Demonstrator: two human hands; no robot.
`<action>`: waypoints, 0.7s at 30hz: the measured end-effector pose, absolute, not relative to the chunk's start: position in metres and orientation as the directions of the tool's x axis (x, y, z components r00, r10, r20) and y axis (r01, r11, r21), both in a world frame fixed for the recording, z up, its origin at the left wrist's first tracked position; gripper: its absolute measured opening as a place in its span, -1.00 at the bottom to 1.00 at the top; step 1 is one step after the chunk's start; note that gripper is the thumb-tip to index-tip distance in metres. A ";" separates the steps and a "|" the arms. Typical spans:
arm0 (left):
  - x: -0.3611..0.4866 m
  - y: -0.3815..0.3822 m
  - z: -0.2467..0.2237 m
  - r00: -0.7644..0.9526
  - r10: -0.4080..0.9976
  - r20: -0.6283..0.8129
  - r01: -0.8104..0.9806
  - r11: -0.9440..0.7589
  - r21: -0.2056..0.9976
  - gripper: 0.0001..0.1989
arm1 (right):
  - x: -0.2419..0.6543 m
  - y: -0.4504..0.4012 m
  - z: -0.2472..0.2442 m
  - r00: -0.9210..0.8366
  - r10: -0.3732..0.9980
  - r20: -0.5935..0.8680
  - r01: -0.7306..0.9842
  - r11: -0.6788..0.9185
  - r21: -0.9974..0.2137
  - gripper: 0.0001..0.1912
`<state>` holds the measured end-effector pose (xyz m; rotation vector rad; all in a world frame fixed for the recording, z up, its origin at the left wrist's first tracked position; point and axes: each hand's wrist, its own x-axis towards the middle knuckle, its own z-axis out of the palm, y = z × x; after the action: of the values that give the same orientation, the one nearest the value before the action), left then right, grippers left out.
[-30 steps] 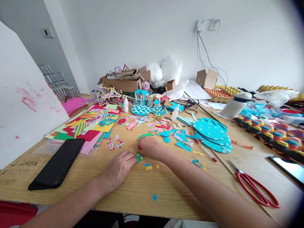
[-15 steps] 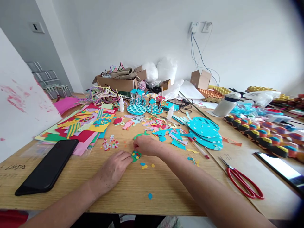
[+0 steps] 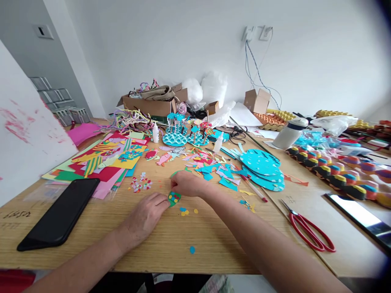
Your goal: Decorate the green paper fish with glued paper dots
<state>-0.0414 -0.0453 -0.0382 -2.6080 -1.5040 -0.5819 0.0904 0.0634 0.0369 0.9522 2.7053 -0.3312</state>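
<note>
On the table lies a green paper cut-out point(image 3: 172, 202) dotted with yellow, red and blue paper dots. Its lower part shows between my hands; a green strip peeks out beyond my right knuckles, and the middle is covered. My left hand point(image 3: 149, 211) is closed at the cut-out's left edge, fingertips holding it down. From above, my right hand point(image 3: 186, 184) bends over the cut-out with its fingers pinched together; whatever is in the pinch is hidden. Close by lie loose yellow dots point(image 3: 185, 213) and, nearer the table edge, a blue dot point(image 3: 192, 250).
Small red and white paper bits point(image 3: 141, 183) lie left of my hands. A black phone point(image 3: 61, 213), stacked coloured paper point(image 3: 106, 162) and red-handled scissors point(image 3: 310, 232) flank them. Farther back are glue bottles point(image 3: 155, 133), blue paper scraps point(image 3: 227, 175) and blue spotted discs point(image 3: 262, 171).
My right hand has shifted very slightly over the green cut-out, covering more of its far strip. My left hand stays at the edge. The whole view has moved a little.
</note>
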 end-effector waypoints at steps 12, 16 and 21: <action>-0.040 -0.045 -0.038 0.442 0.812 0.381 0.846 -0.518 0.124 -0.70 | 0.087 0.063 0.039 -0.736 0.625 -0.260 0.671 0.724 -0.160 -0.72; -0.040 -0.046 -0.036 0.440 0.808 0.392 0.840 -0.525 0.138 -0.69 | 0.100 0.076 0.035 -0.720 0.678 -0.150 0.693 0.686 -0.222 -0.72; -0.047 -0.044 -0.029 0.328 0.844 0.425 0.834 -0.470 0.288 -0.72 | 0.119 0.084 0.025 -0.721 0.689 -0.068 0.680 0.685 -0.261 -0.75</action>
<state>-0.0474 -0.0445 -0.0291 -2.5745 -1.6263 -0.8409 0.1193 0.0845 0.0248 1.1852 2.9163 -0.4283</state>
